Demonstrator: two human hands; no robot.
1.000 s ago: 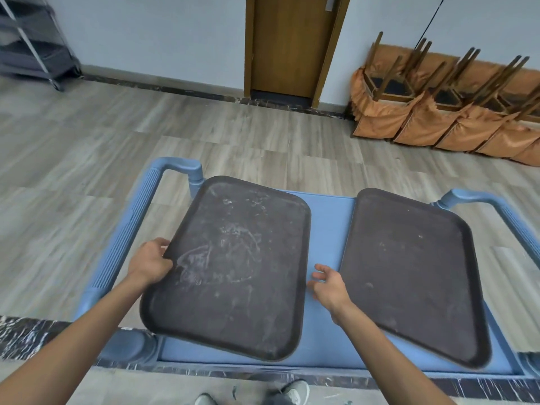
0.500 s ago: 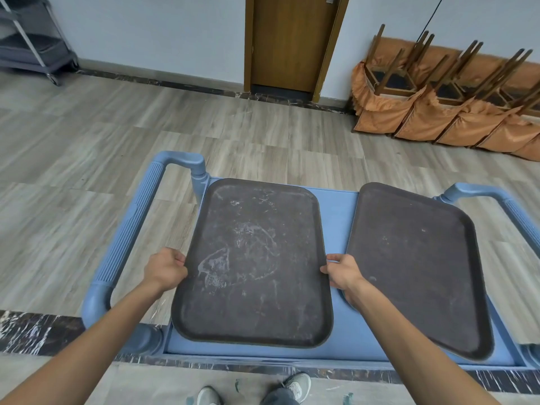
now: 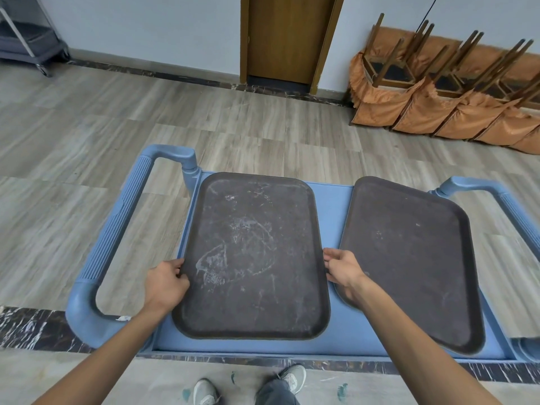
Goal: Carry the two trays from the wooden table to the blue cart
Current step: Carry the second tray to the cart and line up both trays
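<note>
Two dark scuffed trays lie on the top shelf of the blue cart [image 3: 334,204]. The left tray [image 3: 252,252] sits roughly square to the cart, and both my hands hold its long edges. My left hand [image 3: 166,283] grips the tray's left rim. On the right rim my right hand [image 3: 343,268] has its fingers curled. The right tray [image 3: 409,258] lies skewed, with nobody touching it, and my right forearm hides its near left corner.
Blue cart handles rise at the left [image 3: 117,238] and right [image 3: 491,197]. Beyond is wood-look floor, a brown door [image 3: 287,36], stacked chairs with orange covers [image 3: 444,92] at the back right, and a grey cart [image 3: 26,39] at the far left. My shoes [image 3: 248,387] show below.
The left tray has turned from a tilted angle to square with the cart and settled onto the shelf. Both hands closed onto its side edges.
</note>
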